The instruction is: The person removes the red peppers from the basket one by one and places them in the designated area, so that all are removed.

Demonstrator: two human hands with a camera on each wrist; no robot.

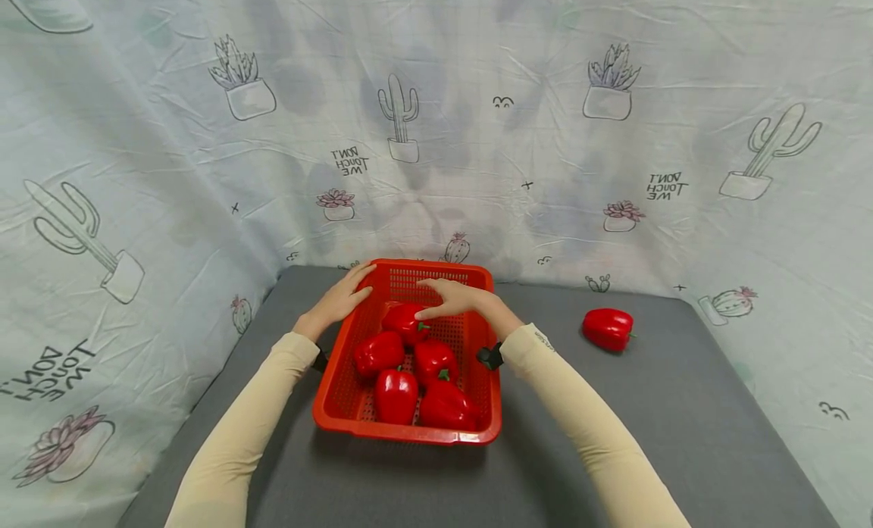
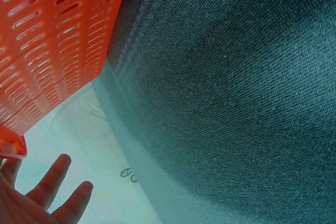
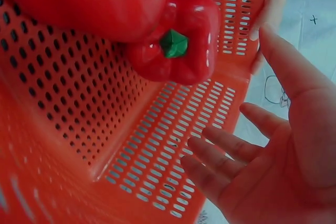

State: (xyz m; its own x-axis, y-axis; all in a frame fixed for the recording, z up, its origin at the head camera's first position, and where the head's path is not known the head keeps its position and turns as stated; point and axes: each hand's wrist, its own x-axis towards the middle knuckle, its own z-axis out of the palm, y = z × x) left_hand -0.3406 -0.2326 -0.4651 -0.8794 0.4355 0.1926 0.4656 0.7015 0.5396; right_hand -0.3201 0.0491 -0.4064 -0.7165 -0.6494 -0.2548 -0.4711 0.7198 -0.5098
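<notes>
An orange-red plastic basket (image 1: 409,431) with slotted walls holds several glossy red bell peppers (image 1: 396,396). My left hand (image 1: 339,297) lies along the basket's far left rim, its thumb reaching inward over the edge. In the left wrist view its fingers (image 2: 48,182) spread fairly straight beside the slotted wall. Over the far part of the basket hovers my right hand (image 1: 453,297), with the fingers extended and nothing held. Its thumb tip overlaps the farthest pepper (image 1: 402,321) in the head view. In the right wrist view, a green-stemmed pepper (image 3: 202,40) shows beyond its spread fingers.
Another red bell pepper (image 1: 607,329) lies by itself on the grey table (image 1: 655,429), right of the basket. A pale curtain (image 1: 436,126) printed with potted cacti hangs behind the table and along its sides.
</notes>
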